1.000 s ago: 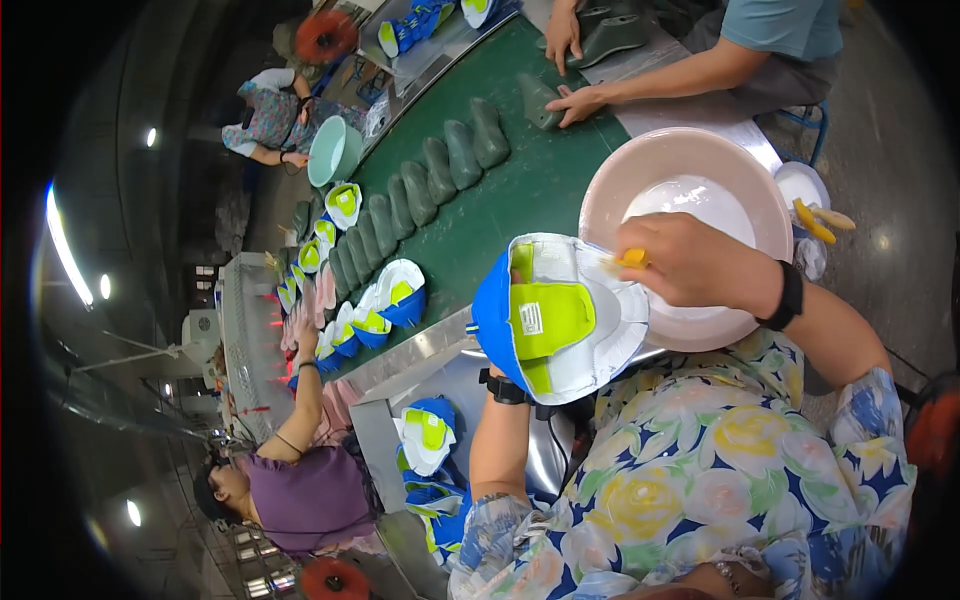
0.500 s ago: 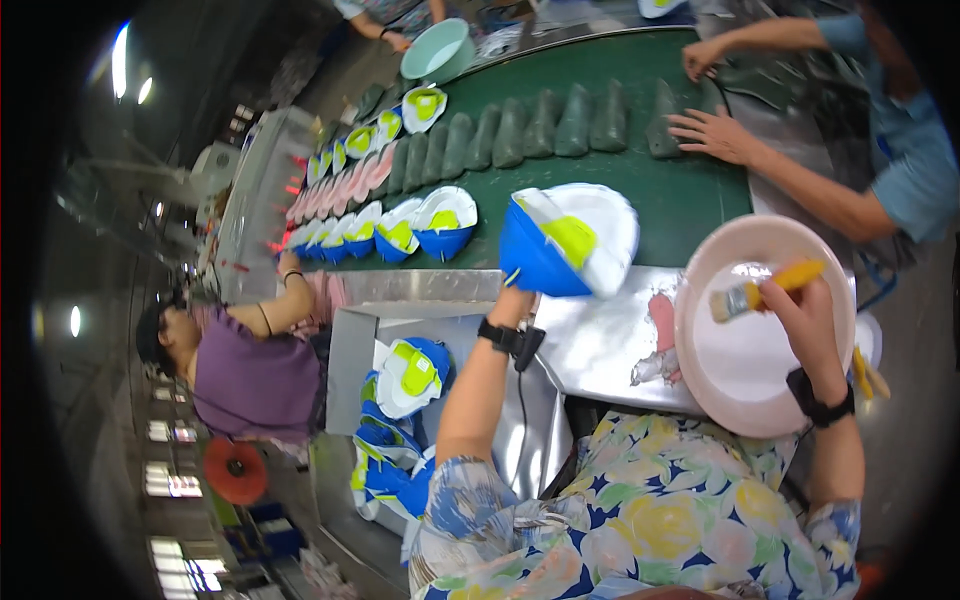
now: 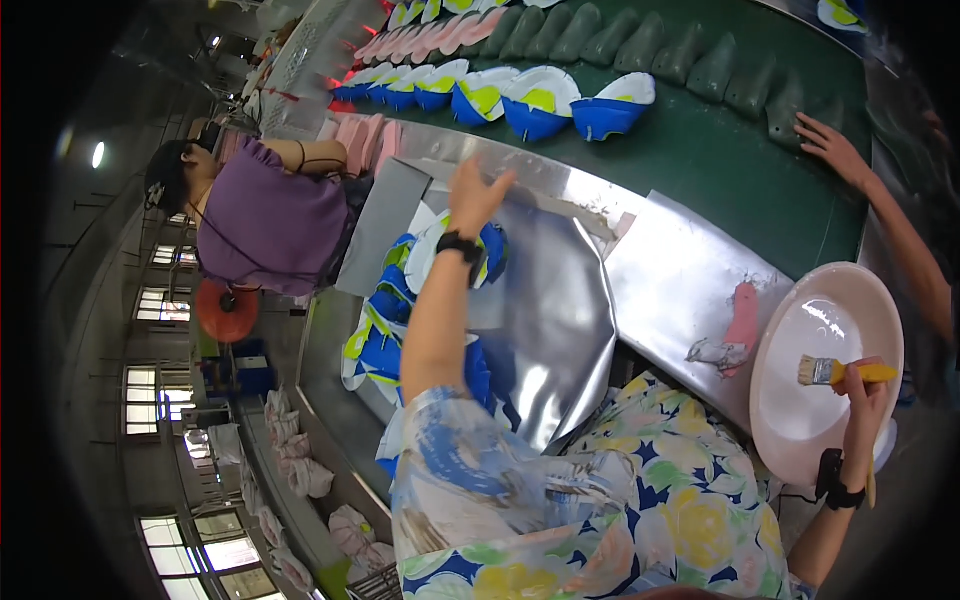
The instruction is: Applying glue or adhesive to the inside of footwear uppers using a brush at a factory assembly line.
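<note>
My left hand (image 3: 478,193) holds nothing, its fingers apart. It hovers over the metal bin (image 3: 545,330), just above a heap of blue, white and lime-green shoe uppers (image 3: 385,300). In my right hand (image 3: 866,398) is a paintbrush (image 3: 822,371) with a yellow handle, gripped over a pale pink basin (image 3: 765,400) with some white liquid inside. On the green conveyor belt (image 3: 690,140) a blue-and-white shoe upper (image 3: 610,118) stands at the near end of a row of similar uppers.
Dark green shoe lasts (image 3: 640,42) line the belt, with pink insoles (image 3: 440,35) farther left. A pink strip (image 3: 742,315) and crumpled scrap lie on the metal ledge (image 3: 665,275). One co-worker (image 3: 270,215) sits left; another's hand (image 3: 835,150) touches a last at right.
The shoe upper that my left hand held is now on the belt at the row's end. That hand has let go and moved left over the bin. My view has turned left.
</note>
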Tool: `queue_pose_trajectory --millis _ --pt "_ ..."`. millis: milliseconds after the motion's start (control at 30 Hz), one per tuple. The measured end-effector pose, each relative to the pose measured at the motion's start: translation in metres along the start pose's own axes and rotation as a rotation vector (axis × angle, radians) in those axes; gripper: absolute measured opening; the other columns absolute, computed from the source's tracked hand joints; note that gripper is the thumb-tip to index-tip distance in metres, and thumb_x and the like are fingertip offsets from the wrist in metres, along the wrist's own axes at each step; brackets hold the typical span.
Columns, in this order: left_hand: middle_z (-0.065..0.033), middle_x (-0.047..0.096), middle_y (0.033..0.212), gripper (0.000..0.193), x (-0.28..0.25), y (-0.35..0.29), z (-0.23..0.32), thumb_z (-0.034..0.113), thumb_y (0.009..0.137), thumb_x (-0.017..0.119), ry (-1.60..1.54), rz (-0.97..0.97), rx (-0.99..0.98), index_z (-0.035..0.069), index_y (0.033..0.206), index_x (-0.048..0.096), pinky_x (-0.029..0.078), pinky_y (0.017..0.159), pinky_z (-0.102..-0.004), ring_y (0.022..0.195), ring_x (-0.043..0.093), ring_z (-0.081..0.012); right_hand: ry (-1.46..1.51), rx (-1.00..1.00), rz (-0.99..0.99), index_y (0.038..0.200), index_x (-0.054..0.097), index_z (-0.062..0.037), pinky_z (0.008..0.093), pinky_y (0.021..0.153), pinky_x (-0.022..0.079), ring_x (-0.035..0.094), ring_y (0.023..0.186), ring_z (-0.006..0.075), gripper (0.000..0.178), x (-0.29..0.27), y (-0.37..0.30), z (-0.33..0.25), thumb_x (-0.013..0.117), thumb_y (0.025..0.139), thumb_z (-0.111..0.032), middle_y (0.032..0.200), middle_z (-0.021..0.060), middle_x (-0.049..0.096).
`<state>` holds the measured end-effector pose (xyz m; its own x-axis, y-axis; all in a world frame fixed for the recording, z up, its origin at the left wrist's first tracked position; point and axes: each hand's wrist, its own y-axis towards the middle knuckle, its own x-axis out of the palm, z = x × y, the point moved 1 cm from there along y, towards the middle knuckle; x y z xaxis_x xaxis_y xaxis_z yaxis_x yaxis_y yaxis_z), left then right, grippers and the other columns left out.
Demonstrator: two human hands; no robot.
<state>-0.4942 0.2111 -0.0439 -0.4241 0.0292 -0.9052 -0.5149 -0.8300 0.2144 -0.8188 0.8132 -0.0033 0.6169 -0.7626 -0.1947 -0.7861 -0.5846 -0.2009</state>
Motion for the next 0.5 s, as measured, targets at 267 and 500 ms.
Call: queue_pose_trajectory --millis 267,500 --pt "-0.0294 0.063 0.106 0.047 -0.029 -0.131 -0.035 0.011 0.074 0.064 0.469 -0.33 -0.039 0.0 0.119 0.057 0.051 0.084 -0.0498 0.1 0.061 -0.0454 -0.021 -0.049 -0.1 0.096 0.056 -0.0045 0.0236 0.07 0.045 0.058 0.074 0.0104 0.015 0.028 -0.004 -0.021 0.064 0.094 -0.016 0.082 0.0046 0.061" --pt "-0.0214 0.069 0.087 0.028 -0.061 -0.098 0.17 0.007 0.073 0.058 0.31 -0.678 0.619 0.003 0.1 0.067 0.052 0.075 -0.0514 0.083 0.066 -0.0416 0.014 -0.071 -0.049 0.096 0.058 -0.0019 0.025 0.068 0.05 0.061 0.074 0.0116 0.016 0.027 -0.011 -0.009 0.067 0.091 -0.014 0.083 0.0062 0.063"
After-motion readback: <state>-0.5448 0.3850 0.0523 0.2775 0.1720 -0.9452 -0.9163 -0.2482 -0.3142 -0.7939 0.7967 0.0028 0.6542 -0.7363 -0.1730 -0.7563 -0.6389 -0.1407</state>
